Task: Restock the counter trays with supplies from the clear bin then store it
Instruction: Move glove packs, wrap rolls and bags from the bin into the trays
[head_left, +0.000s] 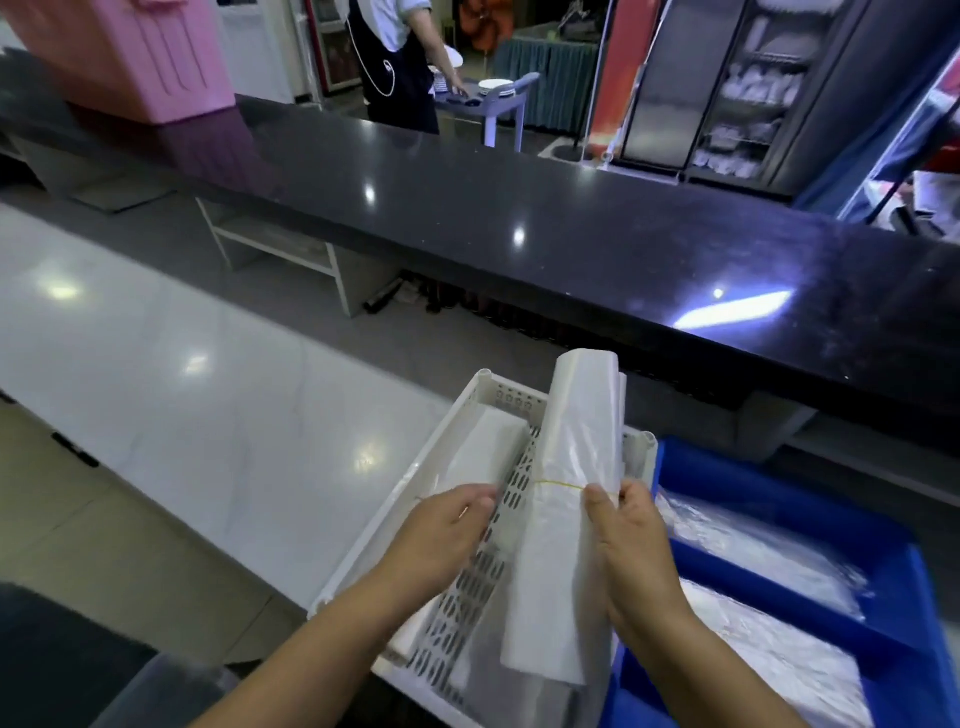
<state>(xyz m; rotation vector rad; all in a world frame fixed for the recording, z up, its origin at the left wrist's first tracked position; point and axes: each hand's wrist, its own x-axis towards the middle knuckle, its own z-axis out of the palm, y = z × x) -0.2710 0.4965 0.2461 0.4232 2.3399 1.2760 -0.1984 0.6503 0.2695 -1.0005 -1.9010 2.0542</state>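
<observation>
A long bundle of white plastic bags (574, 467), tied with a thin yellow rubber band, is held over the white perforated tray (483, 382). My right hand (631, 540) grips the bundle at its right side, thumb near the band. My left hand (447, 535) rests on a second flat white bag bundle (483, 452) lying in the tray's left compartment, fingers curled over its edge. The clear bin (156, 691) shows only as a blurred corner at the bottom left.
A blue tray (779, 483) holding clear plastic bags sits right of the white tray. A long black counter (519, 218) runs across behind, with a pink tub (130, 57) at its far left. A person in an apron (400, 62) stands beyond it by a small cart.
</observation>
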